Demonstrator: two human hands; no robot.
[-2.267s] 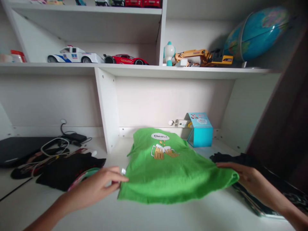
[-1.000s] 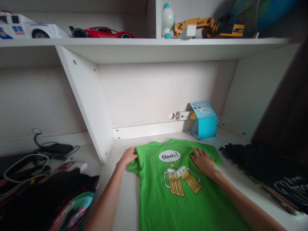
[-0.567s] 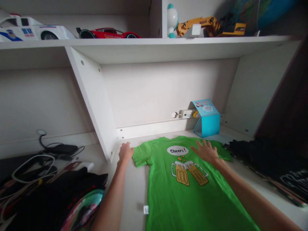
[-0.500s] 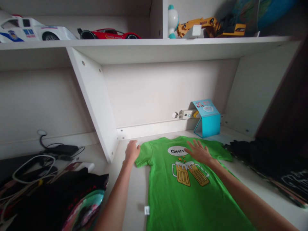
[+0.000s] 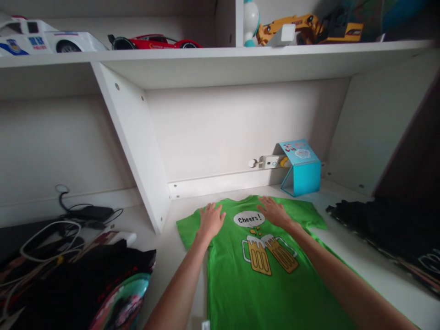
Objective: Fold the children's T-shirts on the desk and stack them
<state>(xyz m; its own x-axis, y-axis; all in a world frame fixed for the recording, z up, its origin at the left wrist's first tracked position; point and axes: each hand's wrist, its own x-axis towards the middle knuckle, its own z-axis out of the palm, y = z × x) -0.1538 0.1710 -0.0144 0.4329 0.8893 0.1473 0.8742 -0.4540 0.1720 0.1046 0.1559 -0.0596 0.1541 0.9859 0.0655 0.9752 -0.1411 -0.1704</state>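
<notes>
A green T-shirt (image 5: 233, 284) lies spread on the white desk, its collar toward the back wall. Its front print shows two beer mugs under a "Cheers!" bubble. My left hand (image 5: 210, 222) rests on the shirt's left shoulder, fingers stretched out and apart. On the other side of the collar, my right hand (image 5: 275, 212) lies flat near the right shoulder, just beside the bubble. Neither hand grips the cloth. Both sleeves stick out sideways, and the lower end of the shirt runs out of view.
A blue desk calendar (image 5: 305, 176) stands behind the right sleeve, near a power strip (image 5: 271, 162). Dark folded clothes (image 5: 388, 233) lie at right. On the left are a black garment (image 5: 85, 275) and cables (image 5: 51, 238). A shelf (image 5: 206, 55) with toy vehicles spans above.
My left hand has moved right, from the left sleeve's end onto the shoulder. That sleeve now reaches farther left. My right hand has shifted slightly toward the collar, uncovering the whole bubble.
</notes>
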